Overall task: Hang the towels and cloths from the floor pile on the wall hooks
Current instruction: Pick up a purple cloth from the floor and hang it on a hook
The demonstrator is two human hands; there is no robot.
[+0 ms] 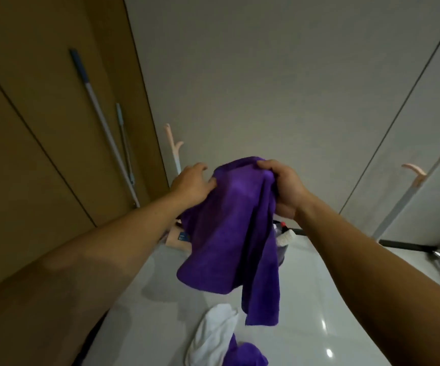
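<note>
- You held the purple towel (229,223) up in the air, in front of the wall (266,75) and above the floor (306,273).
- Its long way ran up and down. The bunched top pointed up and the loose corners hung down.
- Your right hand (282,186) gripped the top of the towel, with the fingers curled over it.
- Your left hand (191,186) had bent fingers against the towel's top left edge. I cannot tell if it pinched the towel.
- Under the towel, a white cloth (213,336) and another purple cloth (245,355) lay touching on the floor.
- One hook (172,143) stuck out just left of your left hand. Another hook (415,171) was far to the right.
</note>
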